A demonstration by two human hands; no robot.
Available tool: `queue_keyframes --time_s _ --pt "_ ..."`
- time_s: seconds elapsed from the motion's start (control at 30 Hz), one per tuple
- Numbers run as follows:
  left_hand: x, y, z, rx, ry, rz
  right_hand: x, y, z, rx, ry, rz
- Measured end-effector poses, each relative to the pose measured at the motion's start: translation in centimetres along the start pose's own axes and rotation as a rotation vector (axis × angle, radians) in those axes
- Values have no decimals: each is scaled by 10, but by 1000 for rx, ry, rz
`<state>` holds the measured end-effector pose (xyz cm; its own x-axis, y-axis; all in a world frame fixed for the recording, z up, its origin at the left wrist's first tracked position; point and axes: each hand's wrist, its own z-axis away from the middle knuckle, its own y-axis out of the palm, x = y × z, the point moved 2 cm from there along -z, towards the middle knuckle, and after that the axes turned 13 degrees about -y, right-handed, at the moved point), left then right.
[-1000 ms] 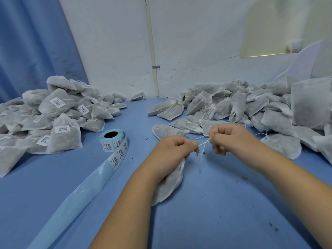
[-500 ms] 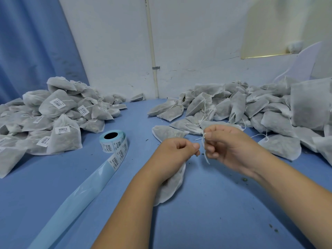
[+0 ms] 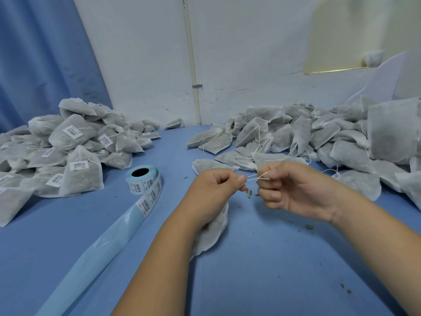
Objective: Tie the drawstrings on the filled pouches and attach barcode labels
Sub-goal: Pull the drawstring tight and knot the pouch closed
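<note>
The person's left hand (image 3: 214, 190) is closed around the gathered top of a filled white pouch (image 3: 214, 233). The body of the pouch hangs below the palm and wrist and rests on the blue desk (image 3: 262, 258). The thumb and forefinger of this hand also pinch one end of the thin white drawstring (image 3: 257, 177).

The right hand (image 3: 293, 190) is just beside the left, not touching it, with its fingers curled. Its thumb and forefinger pinch the other part of the drawstring, which runs in a short stretch between the two hands and forms a small loop at the right fingertips. Whether a knot has formed cannot be told.

To the left of the left hand, a roll of barcode labels (image 3: 143, 181) lies on the desk. Its pale blue backing strip (image 3: 95, 254) trails from the roll toward the near left edge. Farther left is a heap of labelled pouches (image 3: 75, 142), each showing a white barcode sticker.

Beyond and to the right of the right hand is a heap of unlabelled pouches (image 3: 319, 137) with loose strings. Small dark crumbs (image 3: 307, 228) lie scattered on the desk below the right wrist.

Behind the heaps stands a white wall (image 3: 239, 53) with a thin upright pipe (image 3: 191, 65), and a blue curtain (image 3: 41, 53) hangs at far left.
</note>
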<state>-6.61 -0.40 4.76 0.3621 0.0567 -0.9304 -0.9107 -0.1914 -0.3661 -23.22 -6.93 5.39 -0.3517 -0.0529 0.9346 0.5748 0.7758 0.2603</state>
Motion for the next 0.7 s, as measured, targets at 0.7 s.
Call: queue_keyframes --time_s 0.7 --pt "4 7 0 -13 17 -90 6 -20 9 54 147 252"
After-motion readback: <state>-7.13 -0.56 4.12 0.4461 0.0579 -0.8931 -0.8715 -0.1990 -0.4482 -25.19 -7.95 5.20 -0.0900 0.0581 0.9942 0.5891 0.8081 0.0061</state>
